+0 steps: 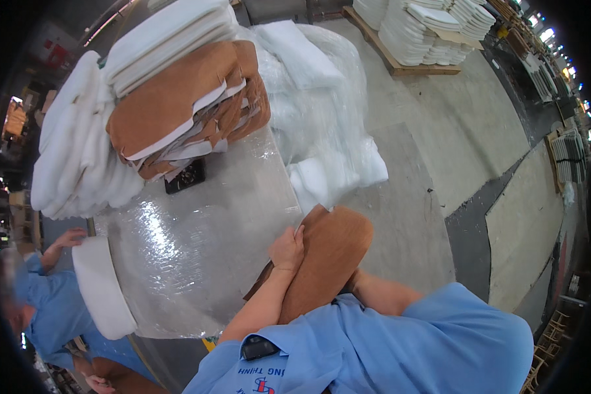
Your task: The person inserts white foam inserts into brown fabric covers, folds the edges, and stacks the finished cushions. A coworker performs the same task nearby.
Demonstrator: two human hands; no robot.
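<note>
A brown cushion cover [331, 253], long with a rounded far end, is held in front of my body at the table's right edge. My left hand [287, 249] is closed on its left edge, thumb pointing up along the side. On the other side, my right hand [355, 280] reaches behind the cover, and its fingers are hidden there. A darker fold of brown material [259, 281] shows beneath my left wrist. Whether padding is inside the cover, I cannot tell.
The plastic-wrapped table [197, 262] carries a pile of brown covers [177, 105], white pads [79, 144] and a black phone-like object [186, 177]. A wrapped white bundle [322, 105] stands beyond. At left, a co-worker [56, 302] touches a white pad [102, 285]. A loaded pallet [407, 67] sits at the back.
</note>
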